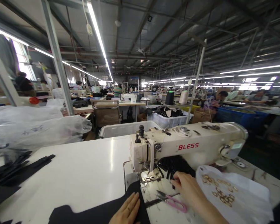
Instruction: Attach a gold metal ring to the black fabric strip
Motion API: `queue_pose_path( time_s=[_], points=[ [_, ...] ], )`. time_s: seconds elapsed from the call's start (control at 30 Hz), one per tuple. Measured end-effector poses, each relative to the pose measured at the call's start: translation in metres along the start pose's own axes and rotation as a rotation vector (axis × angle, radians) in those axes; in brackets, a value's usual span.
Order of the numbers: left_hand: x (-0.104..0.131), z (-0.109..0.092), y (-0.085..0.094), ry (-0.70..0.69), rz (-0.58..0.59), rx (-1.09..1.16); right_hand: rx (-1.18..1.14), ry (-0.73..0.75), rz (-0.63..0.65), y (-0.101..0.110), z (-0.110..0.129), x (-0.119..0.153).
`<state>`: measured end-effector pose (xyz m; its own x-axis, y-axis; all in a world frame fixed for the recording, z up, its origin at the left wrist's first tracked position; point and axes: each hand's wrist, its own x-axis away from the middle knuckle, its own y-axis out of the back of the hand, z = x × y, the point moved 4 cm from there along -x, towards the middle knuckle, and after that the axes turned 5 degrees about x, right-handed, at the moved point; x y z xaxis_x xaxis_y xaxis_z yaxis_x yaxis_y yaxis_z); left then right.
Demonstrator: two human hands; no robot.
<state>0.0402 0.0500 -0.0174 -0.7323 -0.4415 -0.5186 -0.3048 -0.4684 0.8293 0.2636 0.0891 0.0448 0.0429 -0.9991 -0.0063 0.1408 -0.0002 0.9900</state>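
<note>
Head view shows two bare hands at one white sewing machine [189, 146] marked BLESS, standing on a white tabletop [84, 168]. The left hand [127, 211] lies flat, fingers together and extended, pressing on one large black fabric piece [95, 211] that spreads out from under the palm toward the presser foot [150, 178]; its grip is wide, closed on nothing. The right hand [189, 188] reaches forward just past the needle area, its fingertips at a bunch of narrow black strips [175, 165] heaped under the machine's arm. Whether its grip closes on a strip cannot be told, since the fingertips are hidden behind the hand.

Just below the right hand's grip lies one pair of pink-handled thread snips [171, 200], close to the wrist but not touching it. To the outer side of that grip sits one white plastic bag [238, 196] holding a scatter of small gold metal rings [220, 191], too many and too small to count.

Well away from the left hand's grip, a second pile of black strips [16, 171] rests at the tabletop's far edge, beside clear plastic bags [35, 127]. Behind the machine stand two thread cones, one black [170, 97] and one white [183, 97].
</note>
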Motion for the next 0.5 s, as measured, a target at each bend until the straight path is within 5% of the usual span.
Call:
queue_pose_path(
  time_s=[0.13, 0.27, 0.5],
  points=[
    [-0.004, -0.001, 0.003, -0.032, -0.005, -0.011, 0.078, -0.068, 0.047, -0.014, -0.017, -0.035],
    [-0.009, 0.0, 0.003, 0.023, 0.087, -0.011, 0.09, -0.085, 0.04, -0.027, -0.017, -0.034],
    [-0.024, 0.011, 0.004, 0.132, 0.087, 0.106, -0.026, -0.073, -0.004, -0.014, -0.011, -0.02]
  ],
)
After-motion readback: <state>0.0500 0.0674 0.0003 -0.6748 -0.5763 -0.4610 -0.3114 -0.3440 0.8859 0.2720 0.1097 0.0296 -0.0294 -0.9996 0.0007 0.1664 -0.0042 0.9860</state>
